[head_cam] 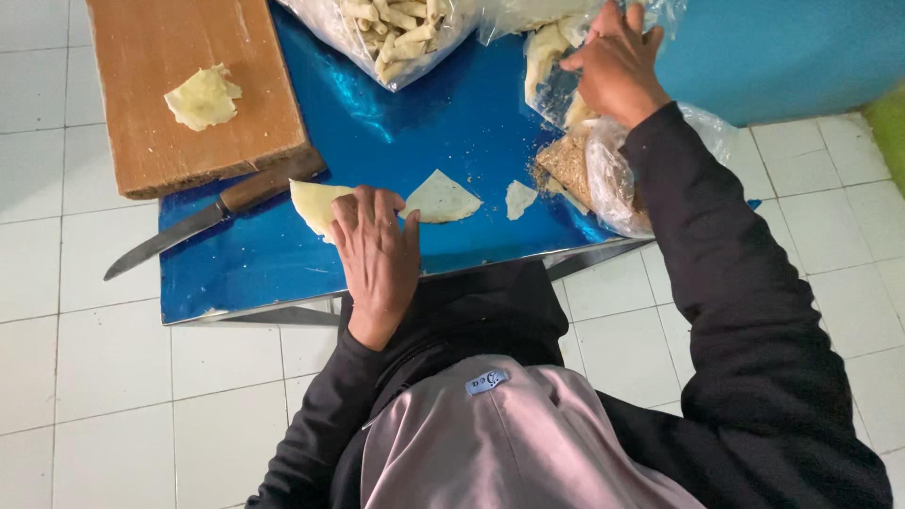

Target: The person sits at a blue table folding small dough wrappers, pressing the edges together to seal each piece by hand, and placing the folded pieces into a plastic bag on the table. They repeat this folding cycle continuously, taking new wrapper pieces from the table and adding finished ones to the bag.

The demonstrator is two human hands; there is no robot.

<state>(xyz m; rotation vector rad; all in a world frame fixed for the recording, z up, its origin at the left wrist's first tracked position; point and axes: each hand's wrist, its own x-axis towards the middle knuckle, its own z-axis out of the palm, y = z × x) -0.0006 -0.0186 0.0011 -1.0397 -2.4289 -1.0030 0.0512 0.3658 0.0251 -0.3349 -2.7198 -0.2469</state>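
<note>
The pastry sheet (316,203) lies flat on the blue tray (283,273), directly beneath the fingertips of the left hand (377,254), long axis crosswise to the fingers. That hand presses it open-palmed, not gripping. The right hand (617,66), well apart, pinches a plastic bag (566,90).

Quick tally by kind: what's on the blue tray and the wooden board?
Pale dough pieces: 4
Clear plastic bags: 3
Knife: 1
Total: 8

Left hand rests on one dough piece; right hand is at a bag.
</note>
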